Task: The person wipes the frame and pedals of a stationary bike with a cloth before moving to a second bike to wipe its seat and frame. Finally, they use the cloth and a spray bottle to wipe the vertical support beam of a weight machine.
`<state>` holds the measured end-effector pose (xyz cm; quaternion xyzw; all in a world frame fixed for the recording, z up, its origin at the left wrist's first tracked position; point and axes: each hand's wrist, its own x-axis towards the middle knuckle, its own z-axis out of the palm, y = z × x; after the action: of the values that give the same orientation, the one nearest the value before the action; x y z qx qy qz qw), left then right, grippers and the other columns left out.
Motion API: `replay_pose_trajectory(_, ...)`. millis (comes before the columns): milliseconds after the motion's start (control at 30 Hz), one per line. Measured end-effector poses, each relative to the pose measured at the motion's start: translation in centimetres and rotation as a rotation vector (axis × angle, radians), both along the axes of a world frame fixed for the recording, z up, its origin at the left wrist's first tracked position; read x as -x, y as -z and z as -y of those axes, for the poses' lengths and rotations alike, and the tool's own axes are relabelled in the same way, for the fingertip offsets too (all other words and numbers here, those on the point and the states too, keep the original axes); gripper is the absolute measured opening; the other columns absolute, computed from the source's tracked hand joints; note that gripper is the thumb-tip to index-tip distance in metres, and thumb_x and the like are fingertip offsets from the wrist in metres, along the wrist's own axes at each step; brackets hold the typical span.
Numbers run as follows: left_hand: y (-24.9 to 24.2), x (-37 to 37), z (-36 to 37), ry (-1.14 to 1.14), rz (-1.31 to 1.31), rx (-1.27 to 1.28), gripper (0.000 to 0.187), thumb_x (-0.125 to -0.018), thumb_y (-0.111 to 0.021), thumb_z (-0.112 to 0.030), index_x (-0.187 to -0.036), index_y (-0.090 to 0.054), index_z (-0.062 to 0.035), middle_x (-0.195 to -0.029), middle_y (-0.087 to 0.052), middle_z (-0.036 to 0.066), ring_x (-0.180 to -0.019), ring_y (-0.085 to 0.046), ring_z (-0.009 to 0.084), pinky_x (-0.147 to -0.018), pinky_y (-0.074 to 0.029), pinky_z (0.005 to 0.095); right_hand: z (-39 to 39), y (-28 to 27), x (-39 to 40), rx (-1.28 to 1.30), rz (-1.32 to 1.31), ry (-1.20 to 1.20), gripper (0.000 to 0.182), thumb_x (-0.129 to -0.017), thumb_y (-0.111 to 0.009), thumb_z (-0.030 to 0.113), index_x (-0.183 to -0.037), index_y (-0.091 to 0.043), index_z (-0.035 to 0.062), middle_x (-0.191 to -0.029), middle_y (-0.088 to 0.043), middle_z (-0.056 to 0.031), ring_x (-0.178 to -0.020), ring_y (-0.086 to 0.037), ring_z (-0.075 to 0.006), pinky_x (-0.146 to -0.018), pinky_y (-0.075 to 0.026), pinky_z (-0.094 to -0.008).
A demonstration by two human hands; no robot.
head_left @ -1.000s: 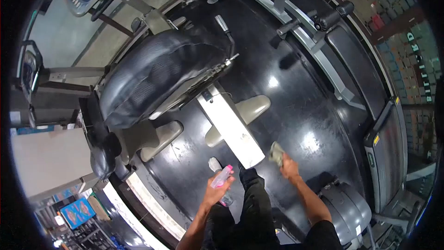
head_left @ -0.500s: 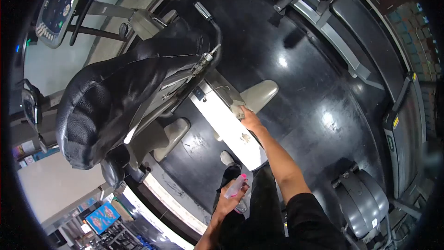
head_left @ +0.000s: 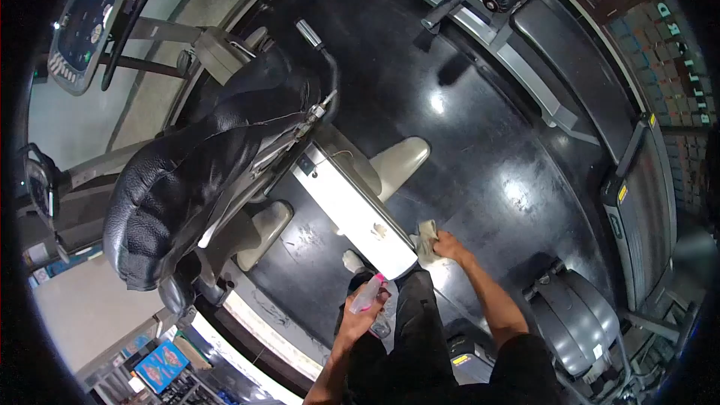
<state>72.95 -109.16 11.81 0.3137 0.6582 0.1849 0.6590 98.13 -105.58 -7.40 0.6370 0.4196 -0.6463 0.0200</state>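
Note:
My left hand (head_left: 361, 316) is wrapped round a clear spray bottle (head_left: 367, 295) with a pink top, low in front of my legs. In my right hand (head_left: 448, 246) a crumpled pale cloth (head_left: 427, 241) hangs beside the near end of a long white rail (head_left: 352, 206), part of an exercise machine. The rail has a brown mark on its face. To the rail's upper left stands the machine's black padded seat (head_left: 217, 139), seen tilted, with a metal bar along its edge.
Beige stabiliser feet (head_left: 403, 165) stick out on both sides of the rail over the dark floor (head_left: 480, 150). A treadmill (head_left: 581, 67) stands at the right. A rounded grey machine housing (head_left: 574, 320) sits at lower right, and a console (head_left: 91, 28) at upper left.
My right hand has moved back toward me along the rail with the cloth, to beside its near end. My left hand still holds the spray bottle. The whole view has shifted slightly.

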Motion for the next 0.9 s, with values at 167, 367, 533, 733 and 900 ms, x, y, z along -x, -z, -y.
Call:
replay_pose_trajectory(167, -0.8, 0.3, -0.2, 0.011, -0.001, -0.007, 0.026, -0.088, -0.068, -0.020, -0.109, -0.064, -0.0051, -0.084, -0.065, 0.000, -0.069, -0.057, 0.0056, -0.062, -0.048, 0.0221, 2.6, 4.1, 6.6, -0.397, -0.168, 0.399, 0.034, -0.085, -0.056, 0.014, -0.117, -0.059, 0.0023, -0.104, -0.067, -0.0181, -0.098, -0.062, -0.0277, -0.084, -0.047, -0.0376)
replay_pose_trajectory(367, -2.7, 2.2, 0.1, 0.005, 0.032, -0.025, 0.027, -0.087, -0.068, -0.019, -0.110, -0.064, -0.0049, -0.085, -0.066, 0.000, -0.067, -0.057, 0.0055, -0.060, -0.047, 0.0221, 6.1, 2.4, 5.3, -0.157, -0.129, 0.413, 0.034, -0.091, -0.051, 0.014, -0.124, -0.052, 0.0031, -0.108, -0.064, -0.0164, -0.103, -0.061, -0.0268, -0.089, -0.046, -0.0356)
replay_pose_trajectory(533, -3.4, 4.4, 1.1, 0.026, 0.049, -0.063, 0.029, -0.087, -0.068, -0.017, -0.113, -0.063, -0.0049, -0.086, -0.066, 0.000, -0.066, -0.057, 0.0054, -0.059, -0.047, 0.0215, 12.7, 2.0, 8.4, 0.204, -0.324, 1.058, 0.032, -0.099, -0.047, 0.025, -0.125, -0.050, 0.0069, -0.116, -0.059, -0.0089, -0.103, -0.060, -0.0257, -0.086, -0.051, -0.0420)
replay_pose_trajectory(733, -5.2, 7.3, 2.6, 0.076, 0.171, -0.143, 0.034, -0.088, -0.067, -0.016, -0.118, -0.060, -0.0023, -0.094, -0.066, 0.002, -0.079, -0.061, 0.0072, -0.060, -0.050, 0.0219, 17.1, 2.7, 15.8, -0.003, -0.455, 1.478, 0.037, -0.097, -0.048, 0.014, -0.133, -0.040, 0.0095, -0.120, -0.056, -0.0126, -0.103, -0.061, -0.0261, -0.084, -0.055, -0.0424)
replay_pose_trajectory(900, -7.4, 10.9, 4.6, 0.068, 0.258, -0.171, 0.033, -0.089, -0.065, -0.015, -0.119, -0.059, -0.0021, -0.095, -0.065, 0.003, -0.083, -0.062, 0.0085, -0.061, -0.051, 0.0228, 18.7, -2.1, 16.9, 0.106, -0.548, 1.384, 0.035, -0.098, -0.046, 0.020, -0.130, -0.044, 0.0053, -0.119, -0.057, -0.0124, -0.106, -0.060, -0.0261, -0.089, -0.051, -0.0422)
